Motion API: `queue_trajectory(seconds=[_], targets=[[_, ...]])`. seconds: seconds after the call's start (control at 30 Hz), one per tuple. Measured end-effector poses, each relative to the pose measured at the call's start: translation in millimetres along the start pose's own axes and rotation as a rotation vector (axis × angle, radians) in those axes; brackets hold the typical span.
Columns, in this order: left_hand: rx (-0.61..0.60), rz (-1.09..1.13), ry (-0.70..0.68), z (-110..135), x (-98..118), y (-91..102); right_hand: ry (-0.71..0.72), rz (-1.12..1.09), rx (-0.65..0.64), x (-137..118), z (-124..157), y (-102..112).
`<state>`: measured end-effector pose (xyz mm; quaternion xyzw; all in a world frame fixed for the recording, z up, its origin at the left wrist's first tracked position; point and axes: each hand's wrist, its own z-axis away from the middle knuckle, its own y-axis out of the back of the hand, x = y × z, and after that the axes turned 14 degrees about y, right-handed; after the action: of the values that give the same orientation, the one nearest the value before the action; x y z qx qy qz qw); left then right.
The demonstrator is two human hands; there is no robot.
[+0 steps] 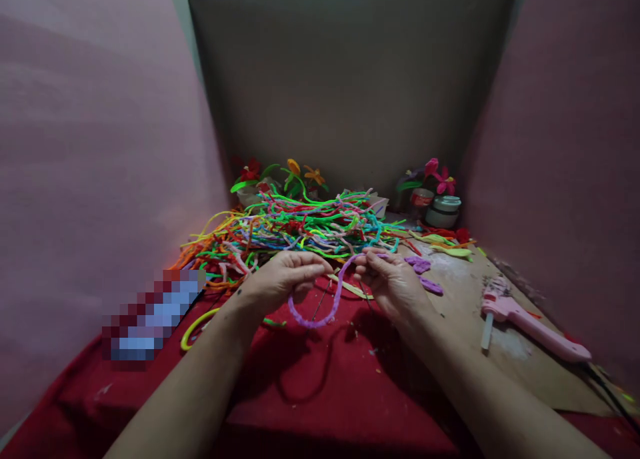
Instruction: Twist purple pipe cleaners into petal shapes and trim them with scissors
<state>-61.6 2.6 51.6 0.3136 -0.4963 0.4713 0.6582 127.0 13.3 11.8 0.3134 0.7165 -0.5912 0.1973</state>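
Observation:
A purple pipe cleaner (pixel 316 324) hangs in a drooping U between my two hands, above the red cloth (pixel 340 399). My left hand (pixel 297 272) pinches one end, partly hidden behind the fingers. The other end runs into the closed fingertips of my right hand (pixel 393 279). Just right of that hand, folded purple pipe cleaner pieces (pixel 420 266) lie at the edge of a cardboard sheet (pixel 540 379). Beyond both hands spreads a tangled heap of colourful pipe cleaners (pixel 310 226).
On the cardboard at right rests a pink glue gun (pixel 535 326). Pipe-cleaner flowers (pixel 305 172) and a lidded jar (pixel 444 212) stand along the back. A yellow pipe cleaner (pixel 189 329) curves beside my left forearm, near a blurred-out item (pixel 155 322). Walls enclose the table's sides and back.

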Motion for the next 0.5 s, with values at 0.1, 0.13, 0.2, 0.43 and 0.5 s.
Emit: queue_trajectory(seconds=[0.1,0.13,0.2,0.43,0.5], targets=[[0.352,0.107,-0.191,12.4,1.9,23.5,0.054,-0.014,0.044,-5.2,-0.3,-0.8],[0.465,0.119,-0.262,19.4,1.3,33.7,0.072,-0.013,0.047,-6.5,0.1,-1.5],[0.659,0.075,-0.371,37.6,-2.1,54.8,0.082,-0.011,0.039,-8.3,1.5,-3.7],[0.647,-0.824,-0.089,87.4,-40.3,88.0,0.059,0.007,0.008,-10.4,8.3,-9.7],[0.612,-1.046,-0.057,86.0,-54.7,87.6,0.022,0.009,-0.014,-9.5,9.1,-9.3]])
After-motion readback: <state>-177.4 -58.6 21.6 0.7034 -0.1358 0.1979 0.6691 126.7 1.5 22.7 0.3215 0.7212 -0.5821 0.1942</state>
